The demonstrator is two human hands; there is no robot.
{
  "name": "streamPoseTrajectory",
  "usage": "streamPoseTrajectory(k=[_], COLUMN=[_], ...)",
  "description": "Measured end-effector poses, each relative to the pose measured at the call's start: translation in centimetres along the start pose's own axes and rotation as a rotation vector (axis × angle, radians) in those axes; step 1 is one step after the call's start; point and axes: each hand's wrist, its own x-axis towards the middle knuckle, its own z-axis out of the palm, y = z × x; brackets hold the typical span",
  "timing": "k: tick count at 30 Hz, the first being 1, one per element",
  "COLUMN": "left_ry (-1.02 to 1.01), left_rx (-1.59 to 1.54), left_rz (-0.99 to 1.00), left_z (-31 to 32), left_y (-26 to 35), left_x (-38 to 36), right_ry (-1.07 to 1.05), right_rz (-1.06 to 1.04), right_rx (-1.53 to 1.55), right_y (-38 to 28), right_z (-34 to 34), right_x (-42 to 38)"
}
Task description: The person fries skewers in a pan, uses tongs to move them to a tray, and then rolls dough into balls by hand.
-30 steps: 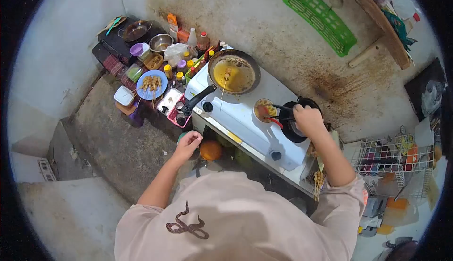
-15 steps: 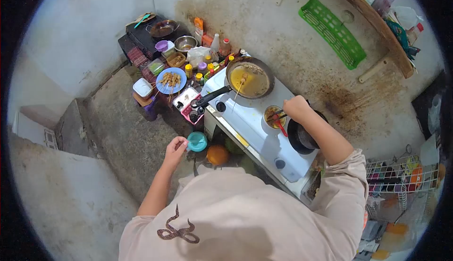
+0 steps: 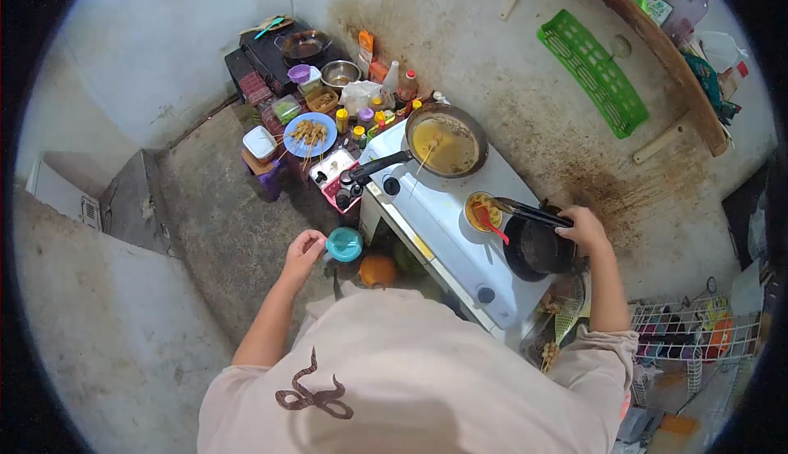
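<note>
My right hand [image 3: 584, 228] grips black-handled tongs [image 3: 533, 213] by the rear end. The tongs reach left over the black pan [image 3: 538, 245], their tips at a small bowl of yellowish food [image 3: 474, 217]. A red utensil [image 3: 490, 223] leans out of that bowl. My left hand [image 3: 304, 252] is held low with fingers pinched together; what they hold, if anything, is hidden. Close beside it is a turquoise round container [image 3: 344, 244]. On the white stove [image 3: 435, 216], a frying pan [image 3: 469, 158] holds yellow oil and one skewer [image 3: 430, 152].
A blue plate [image 3: 324, 147] of skewers stands at the left among a white tub [image 3: 259, 142], sauce bottles [image 3: 341, 117] and a metal bowl [image 3: 340, 74]. An orange round object [image 3: 377, 271] is below the stove's edge. A green rack [image 3: 593, 74] hangs on the wall.
My right hand has moved right and back from above the bowl, drawing the tongs to a flatter slant. My left hand stays pinched in nearly the same place. The view has shifted slightly.
</note>
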Motion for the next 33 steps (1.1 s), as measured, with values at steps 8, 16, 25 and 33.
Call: streamPoseTrajectory(k=[8, 16, 25, 33], left_ry=[-0.123, -0.285, -0.319, -0.371], left_rx=[-0.013, -0.009, -0.001, 0.013], left_rz=[-0.026, -0.031, -0.054, -0.091], left_z=[2.4, 4.1, 4.5, 4.7], left_y=[-0.6, -1.0, -1.3, -2.0], left_x=[3.5, 5.7, 7.0, 7.1], right_ry=[-0.058, -0.046, 0.01, -0.048], right_rz=[0.314, 0.511, 0.554, 0.616], right_rx=[0.469, 0.856, 1.0, 1.442], right_y=[-0.1, 0.0, 1.2, 0.4], right_z=[1.2, 2.7, 6.5, 10.2], right_x=[-3.8, -6.6, -9.4, -11.0])
